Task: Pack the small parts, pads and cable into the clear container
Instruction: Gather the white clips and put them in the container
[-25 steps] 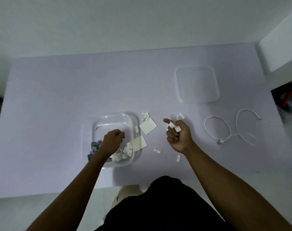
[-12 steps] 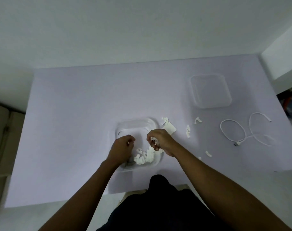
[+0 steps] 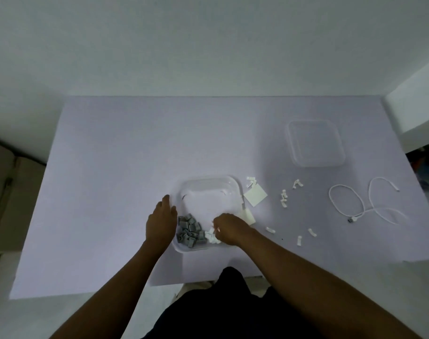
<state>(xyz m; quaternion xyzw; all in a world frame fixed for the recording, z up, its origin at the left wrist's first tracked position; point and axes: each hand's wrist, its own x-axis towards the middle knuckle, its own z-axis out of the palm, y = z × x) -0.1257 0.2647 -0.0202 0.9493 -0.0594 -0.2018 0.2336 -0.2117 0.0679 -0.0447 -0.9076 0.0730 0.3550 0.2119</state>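
With the left hand (image 3: 160, 222) flat against the container (image 3: 209, 192) wall, the curled right hand (image 3: 226, 228), apparently pinching white clips (image 3: 212, 237), should release them low inside.

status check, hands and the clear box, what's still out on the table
Left hand flat against clear plastic container, steadying. Right hand inside it over small white parts, grip unclear. White cable, white square pad, loose white clips still out. Nothing blocking.

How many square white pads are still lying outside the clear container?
2. One square pad lies flat on the table just right of the clear container; the second pad is at its right wall, partly behind it. Others inside may be hidden.
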